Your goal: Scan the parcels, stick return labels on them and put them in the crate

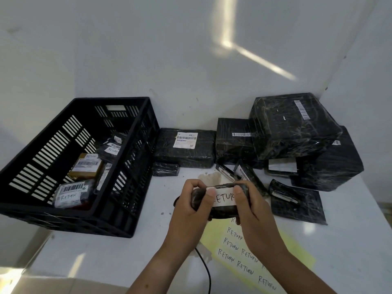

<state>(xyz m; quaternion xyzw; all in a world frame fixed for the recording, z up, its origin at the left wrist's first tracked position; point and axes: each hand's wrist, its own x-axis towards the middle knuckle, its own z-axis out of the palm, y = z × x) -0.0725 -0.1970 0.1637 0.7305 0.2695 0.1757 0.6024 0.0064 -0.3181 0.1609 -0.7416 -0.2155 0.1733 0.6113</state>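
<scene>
Both your left hand (pixel 188 200) and right hand (pixel 244 200) grip the parcel (pixel 220 211), thumbs pressing its label (pixel 223 197) flat so it sticks.

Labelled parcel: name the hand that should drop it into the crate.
Probably left. The left hand grips the parcel on the side nearest the crate; the right hand is farther away.

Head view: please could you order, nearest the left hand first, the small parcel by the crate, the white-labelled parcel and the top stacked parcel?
Left hand outward:
1. small parcel, by the crate
2. white-labelled parcel, behind it
3. top stacked parcel, far right
</scene>
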